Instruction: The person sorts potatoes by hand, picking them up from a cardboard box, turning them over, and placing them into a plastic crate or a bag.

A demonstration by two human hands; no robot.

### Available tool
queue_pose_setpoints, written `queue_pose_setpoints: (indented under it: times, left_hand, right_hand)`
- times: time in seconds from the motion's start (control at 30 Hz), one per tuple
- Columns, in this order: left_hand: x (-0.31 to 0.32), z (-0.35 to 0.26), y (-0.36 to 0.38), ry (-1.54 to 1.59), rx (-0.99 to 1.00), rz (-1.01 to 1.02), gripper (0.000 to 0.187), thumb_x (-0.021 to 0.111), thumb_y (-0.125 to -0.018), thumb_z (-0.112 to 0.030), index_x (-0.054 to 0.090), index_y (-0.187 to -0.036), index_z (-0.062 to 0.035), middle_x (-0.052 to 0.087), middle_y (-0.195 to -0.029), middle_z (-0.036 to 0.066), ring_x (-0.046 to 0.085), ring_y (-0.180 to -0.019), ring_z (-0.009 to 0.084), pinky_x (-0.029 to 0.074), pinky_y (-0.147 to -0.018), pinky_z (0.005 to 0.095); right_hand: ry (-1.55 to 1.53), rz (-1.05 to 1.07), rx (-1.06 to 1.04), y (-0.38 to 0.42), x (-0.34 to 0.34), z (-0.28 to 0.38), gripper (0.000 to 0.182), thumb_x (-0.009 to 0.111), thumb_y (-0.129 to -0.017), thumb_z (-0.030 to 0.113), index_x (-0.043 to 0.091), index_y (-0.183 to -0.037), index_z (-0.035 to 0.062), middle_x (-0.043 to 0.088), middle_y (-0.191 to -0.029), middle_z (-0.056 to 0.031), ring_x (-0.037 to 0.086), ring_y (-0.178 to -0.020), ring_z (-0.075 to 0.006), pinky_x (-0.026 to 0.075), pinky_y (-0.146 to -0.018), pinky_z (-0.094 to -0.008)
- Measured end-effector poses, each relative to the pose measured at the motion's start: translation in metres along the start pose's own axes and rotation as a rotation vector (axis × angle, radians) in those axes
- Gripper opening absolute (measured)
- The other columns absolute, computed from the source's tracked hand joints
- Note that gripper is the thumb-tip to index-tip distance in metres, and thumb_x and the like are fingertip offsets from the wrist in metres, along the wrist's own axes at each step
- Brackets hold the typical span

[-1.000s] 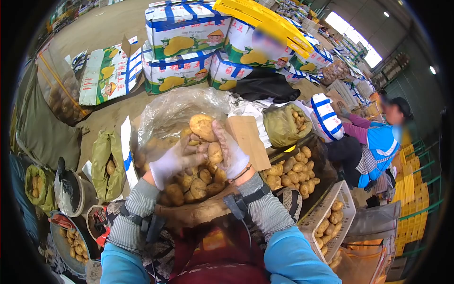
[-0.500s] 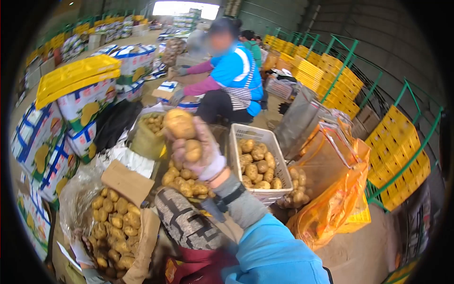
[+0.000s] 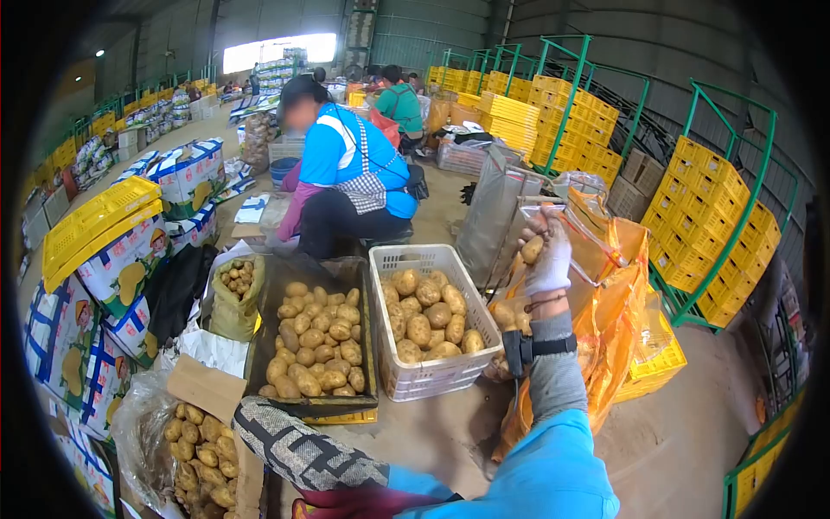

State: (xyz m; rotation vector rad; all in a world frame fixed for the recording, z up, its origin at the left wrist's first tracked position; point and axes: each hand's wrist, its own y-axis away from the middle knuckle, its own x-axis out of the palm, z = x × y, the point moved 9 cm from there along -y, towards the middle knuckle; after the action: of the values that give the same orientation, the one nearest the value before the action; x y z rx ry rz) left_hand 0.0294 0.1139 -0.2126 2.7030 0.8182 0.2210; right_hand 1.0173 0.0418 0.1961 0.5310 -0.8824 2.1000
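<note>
My right hand, in a pale glove, is closed round a small potato. It is raised beside the mouth of an orange bag, at its left side. Potatoes in that bag show partly behind my wrist. To the left, a white plastic crate holds large potatoes. A dark-rimmed tray next to it is full of medium potatoes. At the lower left, more potatoes fill a cardboard box. I cannot make out my left hand.
A co-worker in a blue top sits just beyond the tray. A green sack of small potatoes stands left of the tray. Printed cartons are stacked at the left. Yellow crates on green-framed trolleys line the right.
My right hand has swung right from above the tray to the orange bag. The large potato it held is gone from the hand; a small one stays. My view has shifted.
</note>
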Motion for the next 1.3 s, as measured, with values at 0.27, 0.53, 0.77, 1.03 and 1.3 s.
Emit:
queue_pose_setpoints:
  times: [0.27,0.53,0.77,1.03,1.3]
  left_hand:
    - [-0.01,0.005,0.015,0.026,0.022,-0.012,0.016,0.056,-0.098,-0.034,0.056,-0.101,-0.0184,0.048,-0.061,-0.005,0.041,-0.042,0.007,0.031,-0.035,0.0195]
    - [-0.035,0.009,0.033,0.097,0.079,-0.013,0.015,0.055,-0.098,-0.033,0.055,-0.103,-0.0187,0.048,-0.061,-0.005,0.041,-0.042,0.0068,0.031,-0.036,0.0192]
    - [-0.036,-0.066,0.055,0.101,0.193,-0.069,0.012,0.053,-0.1,-0.026,0.059,-0.1,-0.0156,0.049,-0.062,-0.003,0.043,-0.046,0.0058,0.033,-0.039,0.0199]
    - [-0.074,-0.092,0.075,0.198,0.3,-0.268,0.007,0.062,-0.089,-0.012,0.058,-0.092,-0.0078,0.057,-0.074,0.001,0.053,-0.058,0.0093,0.043,-0.05,0.0223]
    - [-0.082,-0.135,0.08,0.731,0.28,-0.105,0.011,0.055,-0.098,-0.011,0.054,-0.104,-0.0027,0.056,-0.09,0.006,0.055,-0.075,0.0122,0.046,-0.058,0.0191]
  right_hand:
    - [0.519,0.025,-1.143,-0.055,0.147,0.191,0.04,0.062,-0.095,0.02,0.049,-0.129,0.0011,0.06,-0.09,-0.0076,0.06,-0.08,-0.015,0.051,-0.071,-0.0295]
    - [0.967,0.22,-0.474,-0.22,0.093,-0.048,0.067,0.071,-0.084,0.035,0.049,-0.133,-0.0058,0.054,-0.133,-0.0275,0.052,-0.126,-0.0361,0.041,-0.105,-0.0367]
    - [1.278,0.818,0.025,0.0,0.186,-0.254,0.051,0.067,-0.088,0.033,0.058,-0.127,0.001,0.063,-0.125,-0.0197,0.06,-0.118,-0.0303,0.046,-0.099,-0.0352]
    - [0.721,1.558,0.344,0.271,0.361,-0.328,0.037,0.061,-0.092,0.006,0.054,-0.127,-0.0038,0.061,-0.119,-0.0082,0.059,-0.105,-0.0141,0.046,-0.095,-0.0267]
    - [0.628,2.453,0.222,0.669,0.422,-0.388,0.053,0.068,-0.089,0.029,0.053,-0.135,0.0065,0.062,-0.124,-0.016,0.062,-0.111,-0.0272,0.05,-0.094,-0.0363]
